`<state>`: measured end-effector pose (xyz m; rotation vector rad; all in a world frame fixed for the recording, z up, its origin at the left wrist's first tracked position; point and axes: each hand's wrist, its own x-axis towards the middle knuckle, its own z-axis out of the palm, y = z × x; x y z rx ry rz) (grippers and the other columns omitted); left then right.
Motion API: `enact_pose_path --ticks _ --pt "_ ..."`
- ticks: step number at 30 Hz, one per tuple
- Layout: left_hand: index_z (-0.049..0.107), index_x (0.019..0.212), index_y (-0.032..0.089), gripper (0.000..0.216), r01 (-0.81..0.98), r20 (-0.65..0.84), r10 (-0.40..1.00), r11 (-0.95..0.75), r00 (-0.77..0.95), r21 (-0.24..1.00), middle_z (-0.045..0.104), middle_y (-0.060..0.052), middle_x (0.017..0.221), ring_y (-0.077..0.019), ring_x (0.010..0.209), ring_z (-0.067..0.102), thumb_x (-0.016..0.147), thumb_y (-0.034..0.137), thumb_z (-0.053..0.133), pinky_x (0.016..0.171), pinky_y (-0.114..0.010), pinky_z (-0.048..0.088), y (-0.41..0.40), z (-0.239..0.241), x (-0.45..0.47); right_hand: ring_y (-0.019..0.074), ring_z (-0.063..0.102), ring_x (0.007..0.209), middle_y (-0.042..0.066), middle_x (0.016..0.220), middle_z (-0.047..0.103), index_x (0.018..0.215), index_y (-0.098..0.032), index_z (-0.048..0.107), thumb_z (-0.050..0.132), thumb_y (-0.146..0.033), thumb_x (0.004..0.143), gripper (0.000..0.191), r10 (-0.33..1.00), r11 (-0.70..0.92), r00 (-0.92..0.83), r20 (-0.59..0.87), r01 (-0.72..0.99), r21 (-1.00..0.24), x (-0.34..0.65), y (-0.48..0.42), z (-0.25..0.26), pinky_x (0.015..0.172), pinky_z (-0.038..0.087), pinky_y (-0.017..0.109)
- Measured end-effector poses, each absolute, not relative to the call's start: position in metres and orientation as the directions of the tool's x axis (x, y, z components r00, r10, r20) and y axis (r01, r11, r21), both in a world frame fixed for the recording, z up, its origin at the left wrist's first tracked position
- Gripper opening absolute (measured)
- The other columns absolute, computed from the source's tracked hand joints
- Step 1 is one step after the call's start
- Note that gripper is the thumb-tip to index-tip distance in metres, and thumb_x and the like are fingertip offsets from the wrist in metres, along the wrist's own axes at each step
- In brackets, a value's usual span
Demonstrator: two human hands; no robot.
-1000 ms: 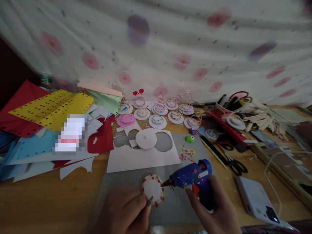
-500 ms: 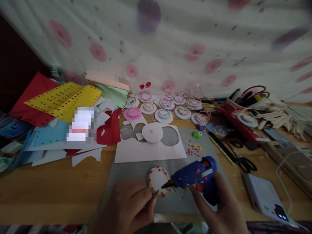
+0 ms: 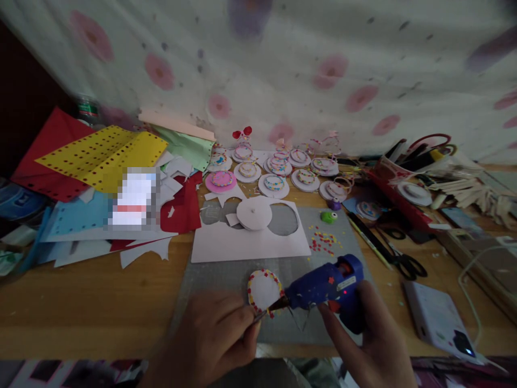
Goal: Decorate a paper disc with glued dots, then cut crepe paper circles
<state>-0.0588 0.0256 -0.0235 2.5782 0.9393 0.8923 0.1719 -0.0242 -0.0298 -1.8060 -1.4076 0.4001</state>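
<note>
My right hand (image 3: 374, 334) is wrapped round a blue hot glue gun (image 3: 323, 288), whose dark nozzle points left. Pinched in my left hand (image 3: 214, 337) is a thin metal tool that looks like tweezers (image 3: 260, 317); its tip meets the glue gun's nozzle. Whether a small piece sits at that tip, I cannot make out. Just behind the tips lies a white paper disc (image 3: 264, 291) edged with red and yellow bits, on the grey mat (image 3: 218, 280). Loose red and yellow confetti (image 3: 323, 241) is scattered beyond the glue gun.
A white sheet with cut-out holes (image 3: 250, 250) carries a plain white disc (image 3: 254, 213). Several decorated discs (image 3: 274, 185) stand behind it. Coloured paper (image 3: 105, 159) is piled left. Scissors (image 3: 407, 264), a white power bank or phone-like box (image 3: 438, 318) and a tool holder (image 3: 393, 167) are right.
The camera view has tilted slightly downward, so the table sits higher in the picture. The glue gun's nozzle stays close to the tweezers' tip; both hands keep their grip.
</note>
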Motion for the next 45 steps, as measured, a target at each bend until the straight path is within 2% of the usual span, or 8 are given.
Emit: enact_pose_path --ticks 11,15,18,22,25,32,37,45 --pt "0.056 0.081 0.020 0.013 0.485 0.443 0.647 -0.761 0.621 0.432 0.061 0.002 0.065 -0.0139 0.059 0.056 0.086 0.009 0.052 0.056 -0.029 0.039 0.027 -0.022 -0.058 0.0137 0.048 0.060 -0.001 0.075 0.053 0.100 -0.021 0.054 0.060 -0.039 0.086 0.023 0.918 -0.008 0.283 0.279 0.716 -0.698 0.178 -0.025 -0.033 0.055 0.043 0.024" --pt "0.055 0.079 0.020 0.015 0.476 0.441 0.642 -0.764 0.627 0.436 0.062 0.002 0.066 -0.0133 0.059 0.056 0.086 0.008 0.051 0.056 -0.029 0.038 0.028 -0.022 -0.058 0.0145 0.054 0.062 0.001 0.079 0.058 0.107 -0.021 0.052 0.060 -0.034 0.087 0.025 0.920 0.105 0.163 0.357 0.773 -0.625 0.185 -0.023 -0.034 0.055 0.047 0.023" --pt "0.055 0.077 0.020 0.015 0.477 0.438 0.642 -0.764 0.629 0.435 0.061 0.002 0.064 -0.0131 0.058 0.055 0.085 0.007 0.052 0.055 -0.028 0.037 0.029 -0.024 -0.058 0.0137 0.055 0.060 0.000 0.077 0.058 0.106 -0.021 0.051 0.059 -0.028 0.088 0.021 0.915 0.171 0.105 0.389 0.773 -0.611 0.188 -0.021 -0.033 0.052 0.048 0.020" --pt "0.054 0.077 0.020 0.015 0.473 0.458 0.637 -0.769 0.620 0.431 0.061 0.002 0.064 -0.0134 0.059 0.056 0.085 0.008 0.052 0.056 -0.028 0.037 0.029 -0.025 -0.058 0.0132 0.054 0.058 -0.001 0.074 0.056 0.103 -0.022 0.051 0.059 -0.028 0.088 0.019 0.912 0.170 0.109 0.396 0.777 -0.606 0.188 -0.019 -0.030 0.050 0.048 0.019" --pt "0.053 0.075 0.020 0.016 0.477 0.459 0.639 -0.768 0.618 0.428 0.060 0.003 0.063 -0.0130 0.058 0.055 0.085 0.008 0.052 0.056 -0.028 0.037 0.029 -0.024 -0.057 0.0144 0.058 0.063 0.001 0.080 0.060 0.110 -0.022 0.051 0.058 -0.028 0.089 0.023 0.907 0.177 0.110 0.407 0.777 -0.604 0.187 -0.018 -0.031 0.054 0.051 0.020" --pt "0.053 0.077 0.020 0.016 0.481 0.461 0.634 -0.773 0.622 0.414 0.060 0.003 0.063 -0.0122 0.058 0.054 0.084 0.007 0.052 0.056 -0.027 0.036 0.031 -0.023 -0.055 0.0145 0.059 0.063 0.002 0.081 0.061 0.114 -0.021 0.050 0.058 -0.030 0.089 0.028 0.897 0.181 0.119 0.426 0.780 -0.598 0.190 -0.023 -0.037 0.055 0.051 0.020" --pt "0.054 0.077 0.020 0.016 0.482 0.455 0.637 -0.770 0.622 0.419 0.060 0.003 0.064 -0.0124 0.060 0.055 0.084 0.006 0.052 0.058 -0.027 0.036 0.030 -0.023 -0.057 0.0127 0.055 0.057 0.000 0.076 0.058 0.109 -0.021 0.051 0.059 -0.030 0.089 0.023 0.910 0.155 0.122 0.396 0.786 -0.599 0.192 -0.023 -0.038 0.048 0.048 0.018" --pt "0.054 0.077 0.020 0.015 0.485 0.469 0.633 -0.774 0.616 0.408 0.060 0.003 0.063 -0.0127 0.058 0.055 0.085 0.007 0.051 0.057 -0.027 0.037 0.032 -0.023 -0.055 0.0128 0.057 0.063 0.000 0.079 0.058 0.109 -0.022 0.051 0.058 -0.027 0.089 0.022 0.906 0.180 0.122 0.405 0.755 -0.630 0.189 -0.021 -0.036 0.055 0.050 0.017"
